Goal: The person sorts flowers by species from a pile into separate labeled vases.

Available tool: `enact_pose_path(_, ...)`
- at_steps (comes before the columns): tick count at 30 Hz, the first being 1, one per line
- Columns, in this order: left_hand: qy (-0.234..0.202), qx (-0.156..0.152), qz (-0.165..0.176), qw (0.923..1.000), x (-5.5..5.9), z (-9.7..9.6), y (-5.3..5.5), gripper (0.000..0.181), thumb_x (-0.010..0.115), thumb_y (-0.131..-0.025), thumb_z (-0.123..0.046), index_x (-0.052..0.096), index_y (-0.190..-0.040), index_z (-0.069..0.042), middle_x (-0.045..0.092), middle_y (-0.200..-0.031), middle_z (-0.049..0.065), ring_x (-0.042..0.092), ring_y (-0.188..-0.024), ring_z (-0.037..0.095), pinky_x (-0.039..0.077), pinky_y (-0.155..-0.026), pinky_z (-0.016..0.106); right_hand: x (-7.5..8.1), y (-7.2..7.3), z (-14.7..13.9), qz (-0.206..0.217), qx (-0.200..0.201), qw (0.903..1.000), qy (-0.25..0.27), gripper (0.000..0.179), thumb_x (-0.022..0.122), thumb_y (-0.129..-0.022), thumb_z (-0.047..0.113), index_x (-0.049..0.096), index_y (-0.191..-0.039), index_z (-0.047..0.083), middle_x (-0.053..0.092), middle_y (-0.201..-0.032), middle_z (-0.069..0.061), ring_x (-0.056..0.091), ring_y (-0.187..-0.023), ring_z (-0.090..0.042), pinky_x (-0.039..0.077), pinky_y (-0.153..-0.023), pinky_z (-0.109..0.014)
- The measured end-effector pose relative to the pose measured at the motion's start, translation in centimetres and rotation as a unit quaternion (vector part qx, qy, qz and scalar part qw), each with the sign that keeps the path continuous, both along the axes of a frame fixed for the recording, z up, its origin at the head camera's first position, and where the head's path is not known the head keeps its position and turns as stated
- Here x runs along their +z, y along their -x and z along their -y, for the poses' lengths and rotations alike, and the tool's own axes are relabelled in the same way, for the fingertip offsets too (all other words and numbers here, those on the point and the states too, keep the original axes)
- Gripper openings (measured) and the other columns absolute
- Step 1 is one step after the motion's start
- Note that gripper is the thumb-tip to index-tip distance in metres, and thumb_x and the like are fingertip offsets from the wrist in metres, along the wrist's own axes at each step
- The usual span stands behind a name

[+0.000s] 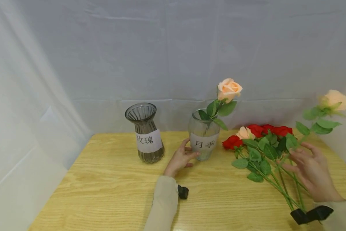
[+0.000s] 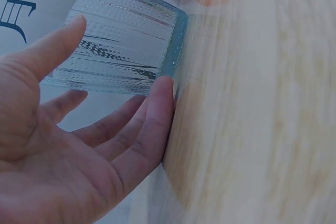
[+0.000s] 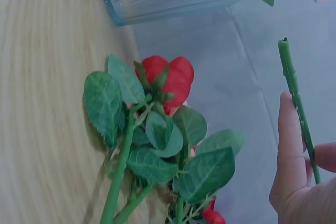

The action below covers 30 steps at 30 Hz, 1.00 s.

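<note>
A clear glass vase (image 1: 204, 128), with a white label bearing Chinese characters, stands upright holding one peach rose (image 1: 229, 89). My left hand (image 1: 182, 158) is at its lower left side, thumb over the front. In the left wrist view, those fingers (image 2: 157, 114) are extended and spread, tips by the vase base (image 2: 176, 45), palm apart from the glass. My right hand (image 1: 313, 171) pinches the green stem (image 3: 296, 98) of another peach rose (image 1: 336, 101), raised above the pile at right. In the right wrist view, the cut stem end points up past the fingertips.
Several red roses (image 1: 282, 131) and a peach rose (image 1: 245, 133) lie at right, stems toward the front. A grey ribbed vase (image 1: 142, 123) with a labelled front stands left of the clear one. Behind the wooden table (image 1: 112, 192) hangs a pale cloth (image 1: 118, 64).
</note>
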<state>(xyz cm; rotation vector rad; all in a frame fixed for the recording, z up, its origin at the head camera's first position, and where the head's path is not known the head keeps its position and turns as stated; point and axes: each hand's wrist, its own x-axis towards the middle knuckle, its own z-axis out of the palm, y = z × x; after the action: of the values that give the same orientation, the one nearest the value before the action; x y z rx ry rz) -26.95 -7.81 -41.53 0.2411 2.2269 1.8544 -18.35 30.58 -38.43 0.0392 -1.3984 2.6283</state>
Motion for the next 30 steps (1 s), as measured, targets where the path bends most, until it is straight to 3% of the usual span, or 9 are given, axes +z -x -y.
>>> enact_pose_path(6, -0.003, -0.001, 0.0, 1.0, 0.1, 0.1, -0.2, 0.077, 0.071, -0.097, -0.019, 0.027, -0.161, -0.015, 0.045, -0.145, 0.027, 0.056, -0.123, 0.043, 0.06, -0.084, 0.048, 0.8, 0.4, 1.3, -0.011, 0.04, 0.9972, 0.063, 0.042, 0.046, -0.102, -0.011, 0.03, -0.131, 0.016, 0.061, -0.101, -0.007, 0.069, -0.088, -0.024, 0.062, -0.078, -0.043)
enact_pose_path(19, -0.004, 0.0, 0.004, 1.0, 0.0, 0.0, -0.1, 0.078, 0.071, -0.097, -0.018, 0.027, -0.161, -0.015, 0.045, -0.145, 0.027, 0.056, -0.124, 0.043, 0.06, -0.084, 0.048, 2.4, 1.4, 4.6, -0.061, 0.023, 0.9924, 0.104, 0.043, 0.047, -0.098, -0.019, 0.032, -0.127, 0.009, 0.064, -0.093, -0.01, 0.071, -0.085, -0.032, 0.063, -0.074, -0.044)
enact_pose_path(23, -0.005, 0.0, 0.007, 1.0, 0.0, -0.1, -0.1, 0.079, 0.071, -0.097, -0.018, 0.026, -0.161, -0.015, 0.045, -0.145, 0.027, 0.055, -0.125, 0.042, 0.06, -0.085, 0.048, 2.9, 1.7, 5.7, -0.076, -0.004, 0.9903, 0.117, 0.04, 0.046, -0.097, -0.021, 0.033, -0.121, 0.007, 0.062, -0.089, -0.009, 0.07, -0.082, -0.031, 0.063, -0.071, -0.045)
enact_pose_path(30, -0.008, -0.004, 0.003, 1.0, 0.2, 0.0, -0.3, 0.077, 0.07, -0.098, -0.019, 0.026, -0.161, -0.016, 0.046, -0.144, 0.026, 0.057, -0.122, 0.041, 0.06, -0.084, 0.048, 3.8, 2.3, 7.3, -0.051, -0.079, 0.9841, 0.151, 0.04, 0.052, -0.092, -0.024, 0.037, -0.112, 0.008, 0.057, -0.078, -0.008, 0.069, -0.073, -0.031, 0.063, -0.064, -0.048)
